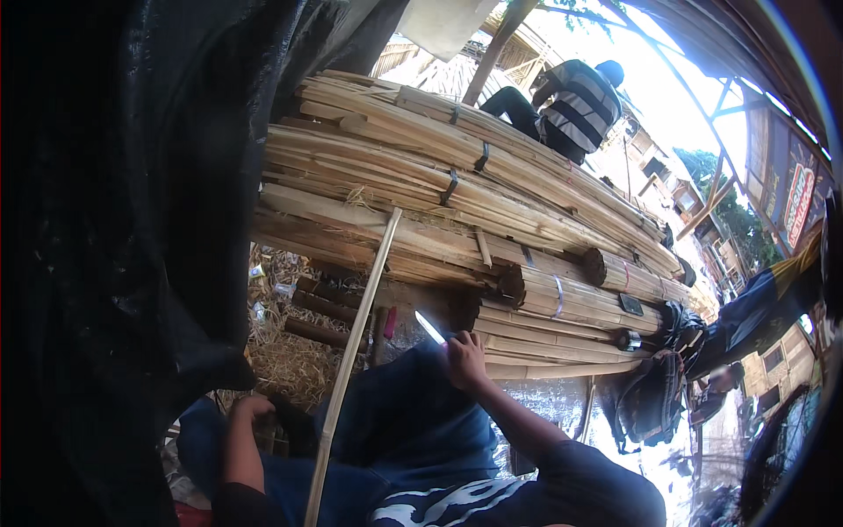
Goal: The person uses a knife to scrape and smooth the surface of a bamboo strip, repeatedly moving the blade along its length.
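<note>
My right hand [465,358] is closed around the handle of a knife [430,328], its pale blade pointing up and to the left, above my right leg. Low on the left, by my left knee, my left hand [254,406] hangs bent at the wrist. Its fingers are mostly hidden, so whether it holds anything does not show. Between my arms a long, thin bamboo strip [356,334] slants from my lap up toward the stacked bamboo. Neither hand visibly touches that strip.
Bundles of split bamboo [386,158] lie stacked ahead, tied with dark bands. A phone [630,304] and a small tin [629,340] rest on them. Shavings [290,360] cover the ground at left, beside a dark sheet [123,263]. A backpack [650,400] hangs right; a striped-shirted person [580,110] sits beyond.
</note>
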Demonstrator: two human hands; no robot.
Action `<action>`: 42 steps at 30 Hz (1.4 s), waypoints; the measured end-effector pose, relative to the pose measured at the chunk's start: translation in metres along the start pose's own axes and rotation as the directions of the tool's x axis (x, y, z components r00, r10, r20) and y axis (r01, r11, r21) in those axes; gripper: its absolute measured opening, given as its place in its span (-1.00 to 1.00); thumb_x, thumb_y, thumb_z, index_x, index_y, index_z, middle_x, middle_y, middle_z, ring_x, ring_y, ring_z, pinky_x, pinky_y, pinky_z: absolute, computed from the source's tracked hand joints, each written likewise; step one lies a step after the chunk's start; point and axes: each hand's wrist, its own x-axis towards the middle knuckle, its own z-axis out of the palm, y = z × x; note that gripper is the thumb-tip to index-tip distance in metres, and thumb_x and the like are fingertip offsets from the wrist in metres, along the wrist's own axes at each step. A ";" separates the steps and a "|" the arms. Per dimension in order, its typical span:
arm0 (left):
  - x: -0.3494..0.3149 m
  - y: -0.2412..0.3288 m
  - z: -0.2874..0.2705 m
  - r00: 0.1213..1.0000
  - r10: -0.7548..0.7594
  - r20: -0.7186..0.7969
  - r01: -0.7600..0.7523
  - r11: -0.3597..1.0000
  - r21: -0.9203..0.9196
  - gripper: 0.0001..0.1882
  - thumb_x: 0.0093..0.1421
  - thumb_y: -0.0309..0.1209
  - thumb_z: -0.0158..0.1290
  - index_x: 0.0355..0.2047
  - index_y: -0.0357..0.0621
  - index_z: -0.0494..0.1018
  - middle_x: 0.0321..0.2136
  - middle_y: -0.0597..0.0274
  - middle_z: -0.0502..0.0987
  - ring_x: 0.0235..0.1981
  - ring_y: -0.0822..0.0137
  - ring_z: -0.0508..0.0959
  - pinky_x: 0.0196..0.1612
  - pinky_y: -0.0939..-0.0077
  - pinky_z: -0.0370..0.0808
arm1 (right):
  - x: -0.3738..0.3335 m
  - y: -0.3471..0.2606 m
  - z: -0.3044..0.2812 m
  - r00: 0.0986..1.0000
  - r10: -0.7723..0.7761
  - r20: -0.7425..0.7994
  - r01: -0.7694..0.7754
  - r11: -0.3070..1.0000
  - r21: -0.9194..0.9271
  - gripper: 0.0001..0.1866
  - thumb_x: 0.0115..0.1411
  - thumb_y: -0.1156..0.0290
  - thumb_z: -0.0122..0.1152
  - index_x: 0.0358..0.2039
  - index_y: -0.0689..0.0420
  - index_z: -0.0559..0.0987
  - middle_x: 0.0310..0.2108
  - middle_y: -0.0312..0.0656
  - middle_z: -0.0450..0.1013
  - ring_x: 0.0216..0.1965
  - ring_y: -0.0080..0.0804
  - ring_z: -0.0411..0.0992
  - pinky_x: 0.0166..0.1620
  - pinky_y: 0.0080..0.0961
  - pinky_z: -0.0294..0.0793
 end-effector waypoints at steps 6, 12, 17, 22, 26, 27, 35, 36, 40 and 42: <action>0.012 -0.051 -0.002 0.999 -0.041 -0.025 0.024 0.867 -0.498 -0.55 0.02 -0.30 0.16 -0.10 -0.31 0.47 -0.26 -0.04 0.53 -0.21 0.09 0.54 -0.18 0.17 0.50 | 0.003 -0.004 0.004 1.000 0.022 0.013 -0.022 0.999 0.035 -0.76 0.09 0.15 0.15 -0.35 0.03 0.57 -0.21 -0.08 0.36 -0.02 -0.03 0.24 0.03 -0.10 0.26; -0.036 -0.021 -0.015 0.998 0.053 -0.027 -0.057 0.725 -0.686 -0.75 -0.02 -0.55 0.12 -0.27 -0.20 0.49 -0.42 0.22 0.55 -0.44 0.28 0.56 -0.41 0.31 0.50 | 0.003 0.004 0.008 0.998 0.055 -0.032 -0.052 0.994 0.094 -0.76 0.07 0.16 0.16 -0.39 0.06 0.54 -0.24 -0.10 0.37 -0.04 -0.03 0.25 0.04 -0.11 0.26; -0.049 -0.011 0.006 0.990 0.112 -0.087 -0.137 0.592 -0.794 -0.56 -0.04 -0.66 0.07 -0.08 -0.23 0.38 -0.25 0.04 0.53 -0.27 0.17 0.55 -0.22 0.26 0.53 | 0.004 0.001 0.004 0.997 0.033 -0.074 -0.024 0.993 0.118 -0.79 0.07 0.21 0.16 -0.42 0.08 0.53 -0.27 -0.11 0.38 -0.08 -0.05 0.29 0.02 -0.15 0.27; -0.051 -0.031 0.021 0.961 0.120 -0.249 -0.277 0.431 -0.859 -0.48 -0.04 -0.73 -0.02 0.01 -0.22 0.35 -0.25 0.05 0.55 -0.20 0.14 0.57 -0.14 0.26 0.54 | 0.005 -0.004 0.006 0.997 0.032 -0.077 -0.020 0.989 0.148 -0.79 0.06 0.21 0.15 -0.40 0.08 0.52 -0.26 -0.11 0.37 -0.08 -0.05 0.29 0.01 -0.14 0.27; -0.061 0.009 0.021 0.958 0.187 -0.217 -0.280 0.444 -0.851 -0.46 -0.05 -0.74 -0.03 0.02 -0.24 0.35 -0.22 0.06 0.55 -0.22 0.15 0.58 -0.13 0.28 0.54 | 0.002 0.008 0.004 0.997 0.058 -0.056 -0.049 0.988 0.148 -0.78 0.06 0.21 0.14 -0.39 0.09 0.51 -0.27 -0.11 0.37 -0.07 -0.06 0.28 0.02 -0.15 0.27; -0.064 0.011 0.024 0.951 0.180 -0.250 -0.306 0.474 -0.825 -0.47 -0.05 -0.75 -0.04 0.01 -0.26 0.36 -0.22 0.07 0.55 -0.23 0.16 0.58 -0.14 0.29 0.55 | 0.004 0.009 0.005 0.997 0.057 -0.060 -0.047 0.988 0.148 -0.78 0.06 0.21 0.14 -0.40 0.09 0.51 -0.27 -0.11 0.37 -0.06 -0.06 0.28 0.02 -0.16 0.26; -0.053 -0.012 0.026 0.966 0.157 -0.203 -0.256 0.656 -0.710 -0.56 -0.06 -0.68 0.00 -0.09 -0.30 0.46 -0.28 0.14 0.57 -0.27 0.27 0.58 -0.15 0.33 0.53 | 0.004 0.007 0.007 0.997 0.069 -0.043 -0.060 0.980 0.189 -0.78 0.06 0.21 0.15 -0.39 0.09 0.51 -0.27 -0.11 0.36 -0.06 -0.08 0.27 0.02 -0.17 0.25; -0.051 -0.013 0.023 0.978 0.115 -0.175 -0.202 0.743 -0.638 -0.59 -0.04 -0.63 0.00 -0.10 -0.30 0.48 -0.26 0.08 0.58 -0.23 0.21 0.59 -0.13 0.30 0.52 | 0.004 0.006 0.007 0.997 0.071 -0.037 -0.063 0.980 0.189 -0.77 0.05 0.21 0.15 -0.38 0.08 0.51 -0.27 -0.11 0.36 -0.06 -0.08 0.27 0.02 -0.17 0.25; -0.032 -0.009 0.015 0.972 -0.045 -0.230 0.053 0.998 0.031 -0.63 0.02 -0.51 -0.04 -0.13 -0.32 0.50 -0.19 -0.13 0.58 -0.11 0.00 0.58 -0.06 0.19 0.47 | 0.007 -0.002 0.003 0.999 0.046 -0.024 -0.040 0.983 0.182 -0.77 0.04 0.21 0.15 -0.37 0.08 0.51 -0.27 -0.11 0.36 -0.06 -0.08 0.26 0.01 -0.16 0.24; -0.029 0.023 0.021 0.955 0.003 -0.295 0.055 0.981 0.187 -0.65 0.06 -0.47 -0.05 -0.14 -0.31 0.51 -0.19 -0.18 0.56 -0.09 -0.04 0.56 -0.05 0.17 0.46 | 0.004 0.003 0.002 0.998 0.046 -0.031 -0.041 0.986 0.164 -0.76 0.04 0.21 0.14 -0.36 0.08 0.50 -0.26 -0.10 0.36 -0.06 -0.08 0.26 0.01 -0.16 0.24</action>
